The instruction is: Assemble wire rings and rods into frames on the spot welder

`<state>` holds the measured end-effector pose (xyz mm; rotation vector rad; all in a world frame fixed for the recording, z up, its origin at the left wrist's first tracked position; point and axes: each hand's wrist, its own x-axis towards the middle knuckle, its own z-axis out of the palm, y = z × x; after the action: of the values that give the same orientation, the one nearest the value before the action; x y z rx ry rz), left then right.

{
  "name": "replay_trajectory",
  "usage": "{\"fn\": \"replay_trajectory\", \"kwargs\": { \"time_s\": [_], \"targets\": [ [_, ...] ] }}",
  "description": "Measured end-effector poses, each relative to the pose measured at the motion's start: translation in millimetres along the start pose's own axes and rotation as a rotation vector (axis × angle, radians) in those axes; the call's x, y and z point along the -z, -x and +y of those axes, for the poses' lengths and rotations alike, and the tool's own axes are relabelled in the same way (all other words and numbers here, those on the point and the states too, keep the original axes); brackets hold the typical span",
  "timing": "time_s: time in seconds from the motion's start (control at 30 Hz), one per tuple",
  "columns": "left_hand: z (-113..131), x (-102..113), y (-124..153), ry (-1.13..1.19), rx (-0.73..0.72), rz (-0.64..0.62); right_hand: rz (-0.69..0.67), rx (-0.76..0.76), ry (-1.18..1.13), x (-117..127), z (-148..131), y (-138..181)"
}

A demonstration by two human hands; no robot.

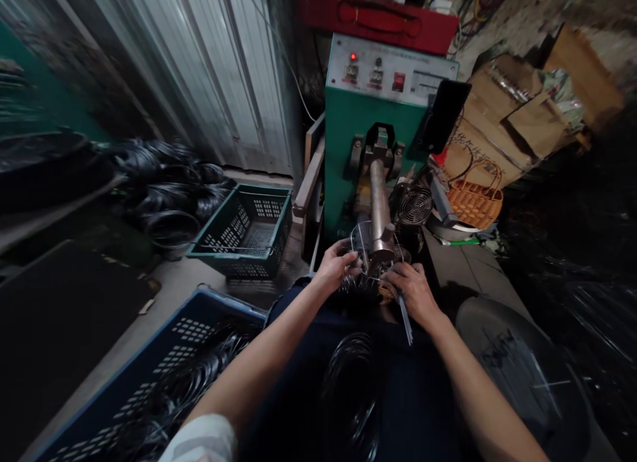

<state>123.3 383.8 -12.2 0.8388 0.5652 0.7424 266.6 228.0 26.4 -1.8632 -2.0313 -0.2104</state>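
Note:
My left hand (339,264) is closed in a pinch on a thin wire ring (352,233), just left of the machine's steel arm (380,206). The ring passes around or behind that arm; its far side is hidden. On the other side of the arm, my right hand (412,288) is closed around several short thin metal rods (405,319), which stick out below the palm. Its fingertips are also close to the wire ring, and whether they touch it I cannot tell. Bundled black wire coils (351,389) lie on my lap.
The green machine (343,137) stands ahead with a lit red lamp. A green basket (271,259) and a blue crate (199,303) holding black wire rings are on the left. To the right are a wicker basket (475,203), cardboard boxes (490,123) and a round dark container (522,376).

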Motion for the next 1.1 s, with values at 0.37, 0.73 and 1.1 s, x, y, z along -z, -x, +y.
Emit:
{"fn": "replay_trajectory", "kwargs": {
  "time_s": [0.37, 0.73, 1.1],
  "targets": [
    [-1, 0, 21, -0.097, -0.018, -0.049, -0.06, 0.043, -0.192, 3, -25, 25],
    [-21, 21, 128, -0.231, 0.142, -0.056, 0.209, -0.65, -0.961, 31, -75, 108],
    [-34, 44, 144, -0.279, 0.235, 0.034, -0.066, -0.444, -0.959, 25, -91, 117]
  ]
}}
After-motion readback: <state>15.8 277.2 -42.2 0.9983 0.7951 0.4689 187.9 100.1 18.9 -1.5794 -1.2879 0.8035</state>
